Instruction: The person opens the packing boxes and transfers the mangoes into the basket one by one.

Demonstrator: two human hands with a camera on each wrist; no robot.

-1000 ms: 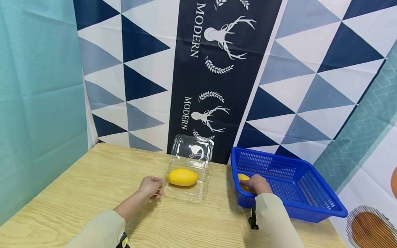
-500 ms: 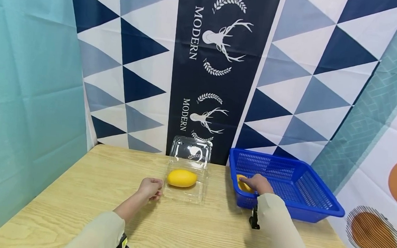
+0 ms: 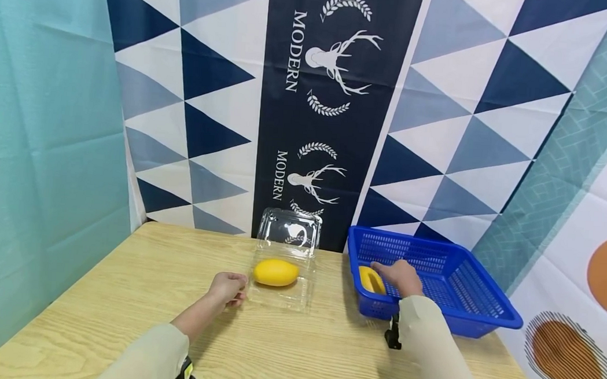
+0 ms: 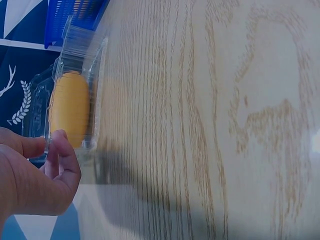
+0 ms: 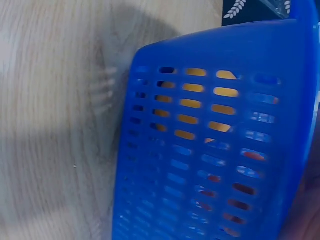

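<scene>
beside one yellow fruit (image 3: 371, 280), i see my right hand (image 3: 401, 276) loose. my left hand (image 3: 227, 288) pinches the clear box (image 3: 305, 283).

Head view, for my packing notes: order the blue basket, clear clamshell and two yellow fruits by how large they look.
1. Blue basket
2. Clear clamshell
3. Yellow fruit in the clamshell

Unranked: yellow fruit in the basket. Less of it shows, but part may be hidden.

Left arm (image 3: 160, 346) and right arm (image 3: 434, 348) reach forward, well apart. The left hand (image 3: 228, 289) pinches between thumb (image 4: 27, 146) and bent fingers (image 4: 67, 162); the right hand (image 3: 401, 276) is loose, one digit pointing inward, the rest largely hidden.
</scene>
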